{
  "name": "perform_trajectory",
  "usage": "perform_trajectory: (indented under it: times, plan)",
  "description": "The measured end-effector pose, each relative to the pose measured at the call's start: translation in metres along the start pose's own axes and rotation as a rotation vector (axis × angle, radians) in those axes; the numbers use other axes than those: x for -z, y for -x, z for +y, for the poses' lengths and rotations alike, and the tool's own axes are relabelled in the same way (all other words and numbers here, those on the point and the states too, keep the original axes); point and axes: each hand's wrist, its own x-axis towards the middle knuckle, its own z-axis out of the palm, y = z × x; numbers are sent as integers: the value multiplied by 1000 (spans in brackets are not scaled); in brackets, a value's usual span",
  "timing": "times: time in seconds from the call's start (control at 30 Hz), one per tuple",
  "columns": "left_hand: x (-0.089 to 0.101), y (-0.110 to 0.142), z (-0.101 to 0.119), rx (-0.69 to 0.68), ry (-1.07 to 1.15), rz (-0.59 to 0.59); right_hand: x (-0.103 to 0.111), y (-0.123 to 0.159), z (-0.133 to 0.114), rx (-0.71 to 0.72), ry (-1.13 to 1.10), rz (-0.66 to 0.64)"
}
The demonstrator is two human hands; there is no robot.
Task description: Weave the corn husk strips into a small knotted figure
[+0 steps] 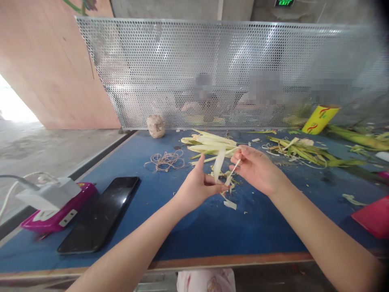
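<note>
Both my hands meet above the middle of the blue table [212, 227]. My left hand [199, 184] pinches the lower end of a pale corn husk strip [219, 162], thumb raised. My right hand [257, 168] pinches a thin sliver [233, 172] of the same husk between fingertips, pulling it off to the side. Small husk scraps [229, 202] lie on the table just under my hands. A bundle of pale husk leaves [209, 144] lies just beyond them.
A coil of twine [165, 160] and a twine ball [156, 125] sit at back left. A black phone [100, 213], a pink device [57, 215] with a white charger [48, 192] lie left. Green husk piles [306, 152], a yellow roll [320, 119], a red object [372, 217] right. A perforated metal screen [231, 69] stands behind, with people beyond it.
</note>
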Motion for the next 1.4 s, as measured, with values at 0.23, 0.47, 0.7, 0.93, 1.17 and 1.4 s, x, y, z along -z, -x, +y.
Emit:
perform_trajectory:
  times: [0.23,0.47,0.7,0.93,1.17,1.4]
  plan:
    - [1,0,1,2,-43,-9,0,-4,5,-141,-223,150]
    - [2,-4,-9,-12,38,-67,-2,-2,0,-74,-193,106]
    - [2,-4,-5,14,-18,-29,1,2,-2,149,125,37]
    - [2,-4,-3,43,74,20,-8,18,-5,254,851,-200]
    - [-1,-2,3,83,167,48,-11,18,-7,352,1104,-247]
    - [-3,-1,9,128,225,96,-7,16,-5,503,1306,-276]
